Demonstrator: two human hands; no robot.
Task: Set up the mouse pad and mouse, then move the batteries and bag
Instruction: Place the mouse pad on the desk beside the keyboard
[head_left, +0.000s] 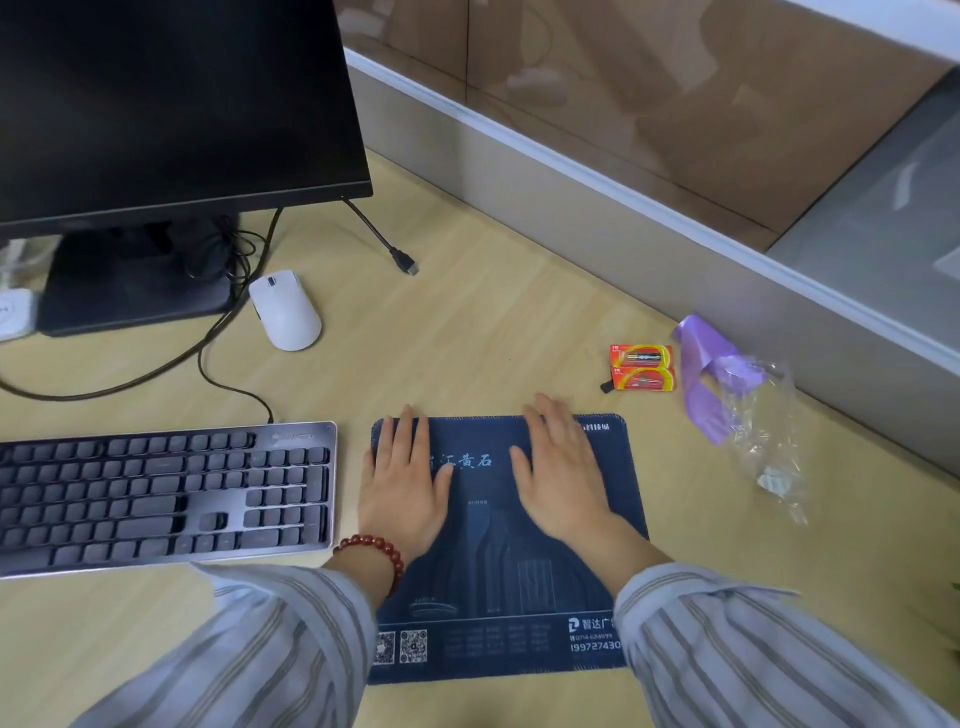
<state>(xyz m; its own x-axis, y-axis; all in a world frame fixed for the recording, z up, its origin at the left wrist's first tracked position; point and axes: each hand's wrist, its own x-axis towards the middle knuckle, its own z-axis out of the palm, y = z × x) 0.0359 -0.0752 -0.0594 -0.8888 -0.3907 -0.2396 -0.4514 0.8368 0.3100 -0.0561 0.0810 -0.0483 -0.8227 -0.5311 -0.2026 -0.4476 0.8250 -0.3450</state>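
Observation:
A dark blue mouse pad (493, 561) lies flat on the wooden desk, right of the keyboard. My left hand (402, 483) and my right hand (561, 478) both rest palm down on its upper half, fingers spread, holding nothing. A white mouse (284, 310) sits farther back beside the monitor stand. Two red and yellow battery packs (643, 368) lie to the right beyond the pad. A clear plastic bag with a purple strip (727, 384) lies just right of the batteries.
A dark keyboard (161, 493) is at the left with its cable running back. A black monitor (171, 104) stands at the back left, with a loose cable plug (408, 265) on the desk. A grey partition wall (597, 208) borders the desk's far right side.

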